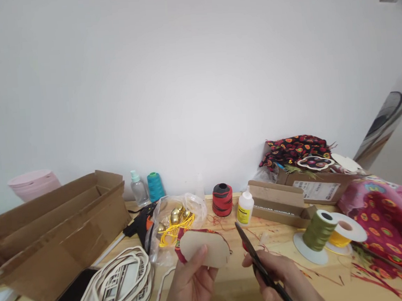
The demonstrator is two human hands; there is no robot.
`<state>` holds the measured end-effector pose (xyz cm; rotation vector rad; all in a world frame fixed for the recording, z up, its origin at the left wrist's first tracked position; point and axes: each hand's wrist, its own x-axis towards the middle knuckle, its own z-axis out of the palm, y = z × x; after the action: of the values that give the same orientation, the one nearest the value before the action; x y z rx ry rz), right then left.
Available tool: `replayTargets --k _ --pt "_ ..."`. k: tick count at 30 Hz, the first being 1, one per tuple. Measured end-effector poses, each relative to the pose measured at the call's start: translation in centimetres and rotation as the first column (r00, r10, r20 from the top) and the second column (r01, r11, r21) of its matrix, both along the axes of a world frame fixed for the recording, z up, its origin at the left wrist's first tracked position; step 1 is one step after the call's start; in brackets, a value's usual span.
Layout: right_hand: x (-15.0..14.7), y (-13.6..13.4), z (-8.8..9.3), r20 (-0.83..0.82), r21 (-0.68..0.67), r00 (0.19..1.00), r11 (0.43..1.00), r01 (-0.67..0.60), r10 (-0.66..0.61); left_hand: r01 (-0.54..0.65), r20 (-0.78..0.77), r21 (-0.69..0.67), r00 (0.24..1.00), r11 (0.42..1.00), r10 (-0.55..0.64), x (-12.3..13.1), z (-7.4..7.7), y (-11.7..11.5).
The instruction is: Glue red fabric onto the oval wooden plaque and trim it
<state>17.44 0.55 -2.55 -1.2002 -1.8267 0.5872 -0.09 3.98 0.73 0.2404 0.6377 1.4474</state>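
An oval card [212, 247] is held over the front part of the bench [234, 284], on the near side of the plastic bag. The left hand [193, 281] pinches it between thumb and fingers; the right hand [283, 274] is wrapped round a dark tool [252, 253], its tip apart from the card. As for progress, patterned cloth [179, 253] shows along the card's left and top edges, so the piece looks at least partly backed, while the face turned to the camera is bare board. Its far side is hidden, so how much is left cannot be told. Among the containers, the plastic bag [199, 207], towards the bench's back edge, holds gold balls [175, 215] and yellow cord [171, 236]. The glue bottle [244, 209] stands near that edge beside a small open carton [278, 211], whose bottom is hidden. In the back right corner, a labelled box [343, 188] has printed fabric [294, 147] heaped at its top. A long box [69, 244] fills the bench's left end, its floor out of sight. The spray bottle [140, 193] by the back edge is clear, its fill too faint to judge.
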Motion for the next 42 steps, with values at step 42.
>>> replayTargets --k 42 --pt "-0.1 0.3 1.2 0.495 0.331 0.857 0.943 -0.030 -0.147 -0.018 -0.002 0.018 1.000 1.000 0.018 0.0 -0.2 0.2"
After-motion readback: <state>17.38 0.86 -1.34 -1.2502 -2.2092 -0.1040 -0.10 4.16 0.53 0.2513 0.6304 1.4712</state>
